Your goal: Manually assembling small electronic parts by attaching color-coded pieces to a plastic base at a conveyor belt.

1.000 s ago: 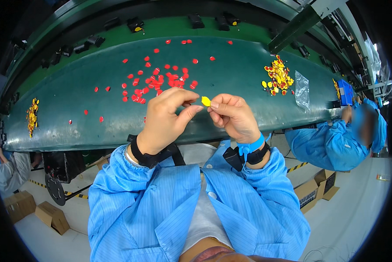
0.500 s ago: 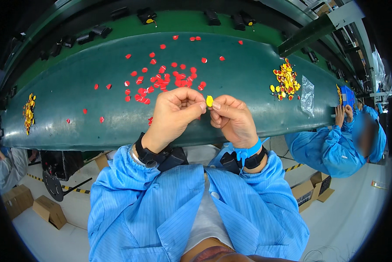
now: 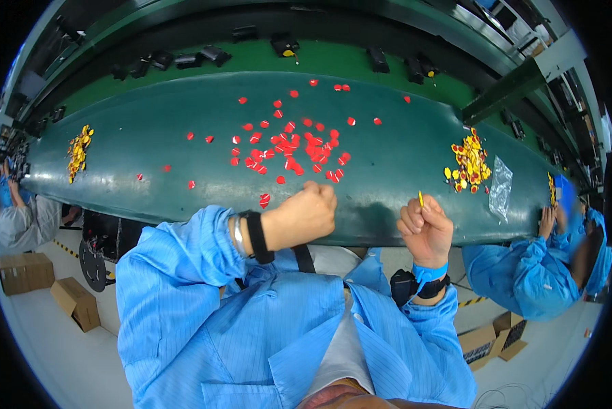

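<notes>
My right hand [image 3: 425, 228] pinches a small flat yellow disc [image 3: 421, 198] between thumb and fingers, holding it upright and nearly edge-on above the table's near edge. To its left is my left hand [image 3: 300, 215], back turned up and fingers curled closed. Its fingertips are mostly hidden, so I cannot make out whether anything is in them. Just beyond the left hand, many small red discs [image 3: 295, 167] with white marks lie scattered on the green tabletop [image 3: 387, 163]. A heap of yellow pieces with dark red centres [image 3: 471, 163] lies farther right.
Another yellow heap [image 3: 80, 151] lies at the far left. A clear plastic bag [image 3: 501, 187] rests beside the right heap. Black devices [image 3: 214, 54] line the green strip behind. A co-worker in blue [image 3: 524, 273] sits at right, another person [image 3: 26, 218] at left. Open cartons [image 3: 77, 302] stand on the floor.
My hands have separated: the right moved right with the yellow disc, now turned edge-on, while the left drew away from it, toward the red discs. The whole view has shifted a little.
</notes>
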### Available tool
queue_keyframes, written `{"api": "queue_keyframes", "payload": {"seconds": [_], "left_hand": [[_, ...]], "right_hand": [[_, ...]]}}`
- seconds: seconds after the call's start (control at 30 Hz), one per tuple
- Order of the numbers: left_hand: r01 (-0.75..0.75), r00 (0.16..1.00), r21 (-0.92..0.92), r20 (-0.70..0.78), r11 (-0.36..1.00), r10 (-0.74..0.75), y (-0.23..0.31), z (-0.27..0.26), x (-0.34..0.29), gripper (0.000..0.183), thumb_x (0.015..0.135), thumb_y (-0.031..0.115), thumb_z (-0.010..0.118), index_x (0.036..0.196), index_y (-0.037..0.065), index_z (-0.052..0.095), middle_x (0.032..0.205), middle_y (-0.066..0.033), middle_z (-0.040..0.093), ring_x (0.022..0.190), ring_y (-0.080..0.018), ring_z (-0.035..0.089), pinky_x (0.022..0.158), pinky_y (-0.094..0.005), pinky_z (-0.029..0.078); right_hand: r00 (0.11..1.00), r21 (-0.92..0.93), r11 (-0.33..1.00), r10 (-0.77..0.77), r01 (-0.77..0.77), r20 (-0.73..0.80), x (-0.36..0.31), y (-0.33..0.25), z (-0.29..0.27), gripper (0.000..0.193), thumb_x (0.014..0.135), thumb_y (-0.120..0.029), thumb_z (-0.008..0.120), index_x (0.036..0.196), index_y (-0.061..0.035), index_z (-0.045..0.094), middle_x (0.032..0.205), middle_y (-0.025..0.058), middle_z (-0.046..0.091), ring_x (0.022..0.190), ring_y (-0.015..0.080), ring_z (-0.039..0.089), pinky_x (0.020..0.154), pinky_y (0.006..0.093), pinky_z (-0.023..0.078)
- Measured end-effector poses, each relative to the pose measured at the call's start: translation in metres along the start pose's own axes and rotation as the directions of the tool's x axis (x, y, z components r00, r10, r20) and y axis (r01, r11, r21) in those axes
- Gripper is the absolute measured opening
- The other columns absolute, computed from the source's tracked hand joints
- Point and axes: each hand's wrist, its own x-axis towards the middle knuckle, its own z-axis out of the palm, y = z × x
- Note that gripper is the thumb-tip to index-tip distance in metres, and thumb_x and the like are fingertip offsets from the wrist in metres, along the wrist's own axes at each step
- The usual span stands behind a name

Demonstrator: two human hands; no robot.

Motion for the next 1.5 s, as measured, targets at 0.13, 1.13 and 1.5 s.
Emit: {"api": "queue_keyframes", "payload": {"seconds": [0.13, 1.13, 1.5], "left_hand": [[0.125, 0.972, -0.490, -0.113, 0.863, -0.205, -0.005, 0.002, -0.038, 0.011, 0.070, 0.011, 0.061, 0.077, 0.003, 0.063, 0.074, -0.0087, 0.058, 0.077, -0.0265, 0.059, 0.061, -0.0383, 0.047], [0.557, 0.451, -0.814, 0.465, -0.168, -0.762, -0.058, 0.047, -0.126, 0.031, 0.087, 0.001, 0.052, 0.119, 0.002, 0.052, 0.071, -0.0023, 0.059, 0.053, -0.0071, 0.052, 0.047, -0.0221, 0.041], [0.607, 0.508, -0.769, 0.184, 0.198, -0.842, -0.052, 0.051, -0.131, 0.055, 0.071, -0.003, 0.055, 0.125, 0.009, 0.050, 0.063, -0.0060, 0.051, 0.056, -0.0218, 0.054, 0.056, -0.0332, 0.043]], "right_hand": [[1.000, 0.015, 1.000, -0.012, 0.012, -0.010, -0.001, -0.006, -0.013, 0.014, 0.089, -0.013, 0.054, 0.082, -0.0011, 0.057, 0.063, 0.0039, 0.046, 0.055, 0.0116, 0.036, 0.052, 0.0267, 0.030], [0.995, 0.042, 0.996, 0.078, -0.076, -0.067, 0.006, 0.003, -0.001, 0.011, 0.091, -0.012, 0.051, 0.084, -0.0038, 0.052, 0.069, 0.0025, 0.043, 0.060, 0.0118, 0.037, 0.054, 0.0265, 0.032], [0.991, -0.071, 0.992, 0.101, -0.108, -0.093, 0.008, 0.015, 0.013, 0.014, 0.092, -0.014, 0.051, 0.085, -0.0023, 0.053, 0.067, 0.0026, 0.045, 0.058, 0.0104, 0.037, 0.053, 0.0261, 0.031]]}}
